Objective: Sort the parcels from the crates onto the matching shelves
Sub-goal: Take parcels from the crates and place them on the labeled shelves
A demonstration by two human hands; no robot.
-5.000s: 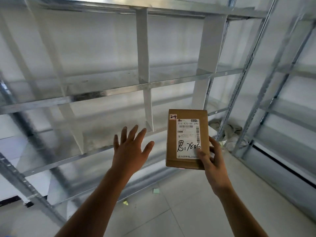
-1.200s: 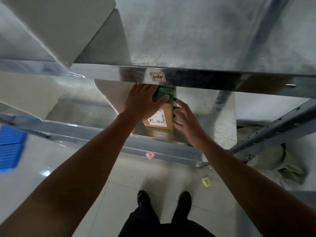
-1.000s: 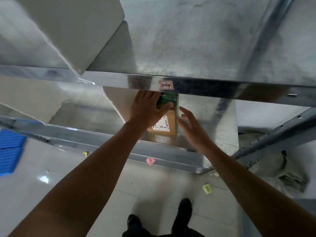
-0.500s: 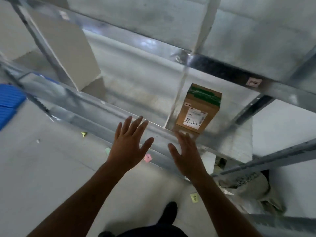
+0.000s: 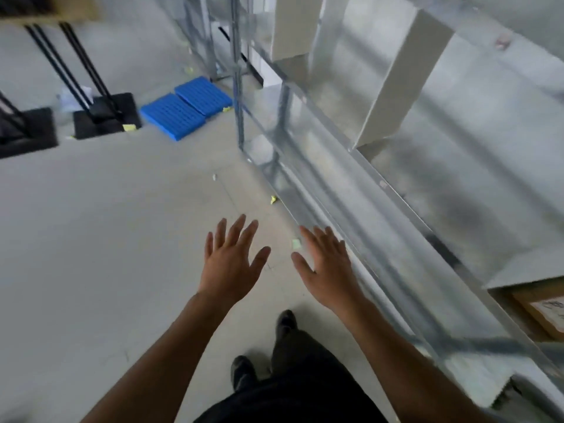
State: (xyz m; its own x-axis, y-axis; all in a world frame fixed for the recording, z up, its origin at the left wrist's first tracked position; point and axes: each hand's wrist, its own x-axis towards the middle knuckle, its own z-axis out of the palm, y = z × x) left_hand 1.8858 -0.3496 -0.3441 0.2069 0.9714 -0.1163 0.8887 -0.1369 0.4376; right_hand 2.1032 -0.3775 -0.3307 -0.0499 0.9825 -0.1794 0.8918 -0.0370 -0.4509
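My left hand (image 5: 232,261) and my right hand (image 5: 327,265) hover over the grey floor with fingers spread, holding nothing. The brown cardboard parcel (image 5: 543,311) with its white label stands on a metal shelf (image 5: 427,239) at the right edge, mostly cut off by the frame and partly hidden under a white divider (image 5: 525,268). Both hands are well to the left of it, and my right hand is just in front of the shelf's front rail.
White dividers (image 5: 396,83) split the galvanised shelving along the right. Two blue plastic slabs (image 5: 186,106) lie on the floor by the rack's upright post (image 5: 237,87). Black stand bases (image 5: 105,117) sit at the far left. Small paper scraps (image 5: 295,244) dot the floor. My feet (image 5: 285,322) are below.
My view has swung left, away from the shelf bay. The parcel, released earlier, has slid to the right edge of view. Both hands have drawn back from the shelf and stay empty.
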